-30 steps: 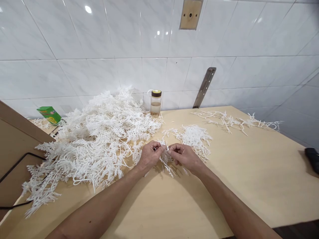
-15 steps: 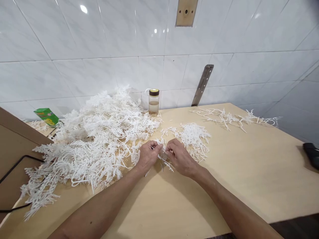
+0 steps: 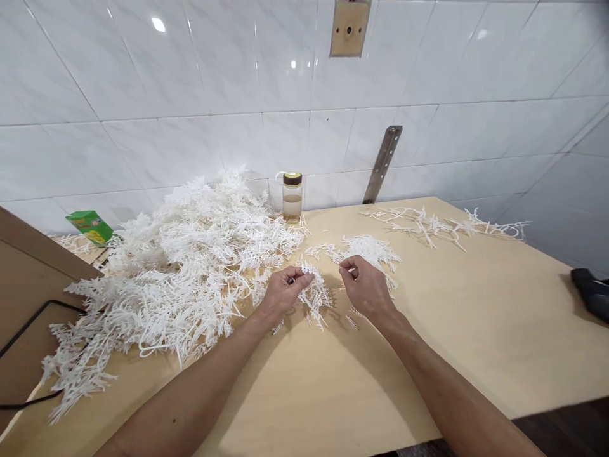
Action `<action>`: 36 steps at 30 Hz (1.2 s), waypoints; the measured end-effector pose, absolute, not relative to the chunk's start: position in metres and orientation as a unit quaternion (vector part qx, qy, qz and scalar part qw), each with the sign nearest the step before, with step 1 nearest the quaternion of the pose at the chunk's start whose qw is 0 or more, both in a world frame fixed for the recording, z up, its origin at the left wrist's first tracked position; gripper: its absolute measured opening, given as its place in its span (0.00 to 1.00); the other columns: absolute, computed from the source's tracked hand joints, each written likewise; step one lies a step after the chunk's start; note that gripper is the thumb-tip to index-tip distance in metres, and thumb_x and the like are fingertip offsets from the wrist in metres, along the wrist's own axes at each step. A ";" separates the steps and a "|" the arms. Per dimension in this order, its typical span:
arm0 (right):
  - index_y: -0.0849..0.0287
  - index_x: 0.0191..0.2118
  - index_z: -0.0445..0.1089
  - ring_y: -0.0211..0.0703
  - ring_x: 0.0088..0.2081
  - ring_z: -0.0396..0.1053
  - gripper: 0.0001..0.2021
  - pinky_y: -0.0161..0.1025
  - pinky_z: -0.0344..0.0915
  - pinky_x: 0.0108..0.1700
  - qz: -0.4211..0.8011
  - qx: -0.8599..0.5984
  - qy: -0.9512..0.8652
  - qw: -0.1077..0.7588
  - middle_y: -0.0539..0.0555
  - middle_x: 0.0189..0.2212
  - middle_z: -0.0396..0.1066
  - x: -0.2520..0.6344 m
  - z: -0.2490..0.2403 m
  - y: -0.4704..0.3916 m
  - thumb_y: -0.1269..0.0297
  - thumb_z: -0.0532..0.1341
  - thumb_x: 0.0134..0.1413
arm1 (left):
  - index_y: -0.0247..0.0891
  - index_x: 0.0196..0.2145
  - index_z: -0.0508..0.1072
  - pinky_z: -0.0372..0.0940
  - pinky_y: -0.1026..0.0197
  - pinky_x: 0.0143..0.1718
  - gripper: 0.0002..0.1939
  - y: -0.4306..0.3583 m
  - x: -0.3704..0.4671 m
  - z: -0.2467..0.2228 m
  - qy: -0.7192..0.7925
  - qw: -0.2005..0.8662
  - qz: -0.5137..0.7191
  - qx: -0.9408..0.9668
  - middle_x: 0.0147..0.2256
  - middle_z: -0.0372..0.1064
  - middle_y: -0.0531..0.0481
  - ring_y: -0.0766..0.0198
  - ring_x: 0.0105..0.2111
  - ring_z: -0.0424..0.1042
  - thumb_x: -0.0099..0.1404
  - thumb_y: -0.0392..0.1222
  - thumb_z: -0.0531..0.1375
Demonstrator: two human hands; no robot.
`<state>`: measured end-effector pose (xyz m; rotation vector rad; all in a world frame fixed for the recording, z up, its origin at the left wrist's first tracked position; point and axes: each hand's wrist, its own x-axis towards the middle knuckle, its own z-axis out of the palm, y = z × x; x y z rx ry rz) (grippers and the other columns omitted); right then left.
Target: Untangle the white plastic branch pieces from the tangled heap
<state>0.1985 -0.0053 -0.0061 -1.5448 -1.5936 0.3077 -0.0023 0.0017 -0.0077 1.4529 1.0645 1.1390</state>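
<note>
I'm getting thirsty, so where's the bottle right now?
In the head view, the bottle stands just left of centre, near the tiled wall, right of the big white heap.

Here's my pale wood-coloured table (image 3: 485, 330), spreading across the lower frame! A big heap of white sprigs (image 3: 190, 254) sprawls over the left half. Right of centre, I've a smaller pile of white pieces (image 3: 373, 249), with a few loose bits (image 3: 353, 322) just below. Bare white stems (image 3: 423, 222) stretch along the upper right; a capped bottle (image 3: 292, 202) stands upright at the back, near centre; and a black object (image 3: 590, 295) sits at the far right!
</note>
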 end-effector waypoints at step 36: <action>0.58 0.35 0.75 0.41 0.30 0.69 0.14 0.39 0.66 0.33 0.350 -0.531 -0.658 0.404 0.53 0.31 0.75 0.180 0.006 -0.019 0.52 0.63 0.52 | 0.36 0.23 0.68 0.48 0.65 0.23 0.18 -0.002 0.003 -0.007 0.469 0.475 0.467 0.581 0.19 0.55 0.58 0.71 0.21 0.51 0.53 0.54 0.65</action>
